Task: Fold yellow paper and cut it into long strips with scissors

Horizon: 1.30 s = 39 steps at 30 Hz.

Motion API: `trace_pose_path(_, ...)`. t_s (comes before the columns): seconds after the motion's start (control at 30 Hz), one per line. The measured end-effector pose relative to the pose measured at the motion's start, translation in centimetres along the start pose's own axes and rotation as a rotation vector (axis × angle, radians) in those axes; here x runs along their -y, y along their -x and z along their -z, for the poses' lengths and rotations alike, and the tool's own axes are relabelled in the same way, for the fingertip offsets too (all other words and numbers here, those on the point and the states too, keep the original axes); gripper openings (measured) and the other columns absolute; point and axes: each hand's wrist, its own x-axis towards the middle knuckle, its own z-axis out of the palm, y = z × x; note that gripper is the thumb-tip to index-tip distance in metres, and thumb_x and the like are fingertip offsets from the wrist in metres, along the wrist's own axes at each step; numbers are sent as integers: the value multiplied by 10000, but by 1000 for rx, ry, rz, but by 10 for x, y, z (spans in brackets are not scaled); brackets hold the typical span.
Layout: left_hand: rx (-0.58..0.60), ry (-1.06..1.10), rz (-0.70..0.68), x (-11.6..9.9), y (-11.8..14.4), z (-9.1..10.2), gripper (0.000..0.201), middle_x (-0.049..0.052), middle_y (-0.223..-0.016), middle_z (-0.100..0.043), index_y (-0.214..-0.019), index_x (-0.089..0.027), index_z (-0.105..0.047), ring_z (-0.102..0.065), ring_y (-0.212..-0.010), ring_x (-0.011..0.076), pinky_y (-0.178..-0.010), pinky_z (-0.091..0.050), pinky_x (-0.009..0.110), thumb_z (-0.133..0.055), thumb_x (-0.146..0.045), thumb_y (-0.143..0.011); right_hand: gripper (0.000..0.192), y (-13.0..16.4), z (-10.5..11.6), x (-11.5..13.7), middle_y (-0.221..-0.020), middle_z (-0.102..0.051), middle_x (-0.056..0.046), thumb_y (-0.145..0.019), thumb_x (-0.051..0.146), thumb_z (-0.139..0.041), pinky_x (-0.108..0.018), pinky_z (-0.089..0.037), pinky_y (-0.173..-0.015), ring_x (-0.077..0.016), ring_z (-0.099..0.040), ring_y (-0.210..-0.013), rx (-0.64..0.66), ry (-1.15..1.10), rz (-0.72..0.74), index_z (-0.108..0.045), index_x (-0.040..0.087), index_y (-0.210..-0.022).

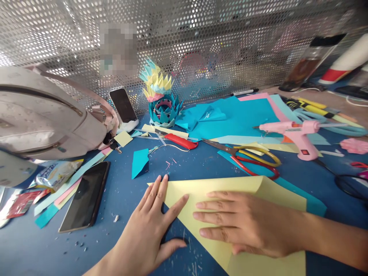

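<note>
My left hand (146, 226) lies flat with its grip released, fingers spread, the fingertips pressing the pointed left end of a pale yellow folded sheet of paper (230, 191) that rests on the dark blue counter (120, 199) right in front of me. My right hand (247, 224) lies palm down on the middle of the same sheet, its grip released too, fingers stretched out toward the left hand and flattening the paper; the two hands are near each other but apart. Just beyond the sheet lie scissors with yellow and red handles (247, 157), blades pointing left, and to their right a pink glue gun (293, 132) stands on teal paper. A red-handled utility knife (179, 141) lies farther back, near a spiky teal and yellow folded-paper model (161, 99) that stands against the perforated metal wall. A small teal paper scrap (140, 161) lies just past my left fingertips. A black phone (86, 197) lies face up to the left, beside loose paper strips, and a pale pink bag (43, 115) sits behind it.
</note>
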Motion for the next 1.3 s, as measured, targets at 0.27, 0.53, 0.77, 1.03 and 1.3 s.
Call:
trace_pose_path(0.27,1,-3,-7,0,2,0,795,197,-1653,49,-1585,-305,-119,-157,-1475,471,-1043,-428,635,-451,-622,-936,499,1,-1,1,-1506,-450,-79,-991,350,-533,-416,-392,-1149,-220,-454,-1378,56,90,14,-469,171,-1452)
trace_pose_path(0.53,5,1,-5,-1,2,1,794,185,-1657,40,-1585,-312,-113,-180,-1472,468,-1039,-441,621,-454,-619,-937,504,0,2,3,-1539,-398,-68,-1008,367,-495,-424,-425,-1124,-222,-432,-1394,125,151,27,-441,167,-1468)
trace_pose_path(0.77,-35,-39,-60,0,1,-3,823,240,-1638,-84,-1585,-214,-157,-183,-1470,461,-1074,-407,612,-453,-625,-935,511,0,2,3,-1544,-386,-66,-1008,373,-493,-425,-406,-1138,-223,-431,-1395,122,134,16,-431,174,-1475)
trace_pose_path(1.03,-69,-135,-139,-6,2,-2,927,325,-1516,-363,-1526,-22,-247,-319,-1421,446,-1061,-454,531,-392,-702,-914,469,-6,7,3,-1497,-459,-59,-1004,359,-500,-410,-430,-1124,-221,-488,-1352,112,67,-11,-489,186,-1439)
trace_pose_path(1.3,-217,-361,160,-5,11,-11,1115,380,-1380,-504,-1500,35,-226,-518,-1294,449,-1019,-476,538,-286,-846,-820,477,-5,6,4,-1484,-477,-61,-989,308,-533,-418,-446,-1111,-222,-465,-1369,65,-4,-27,-473,196,-1449)
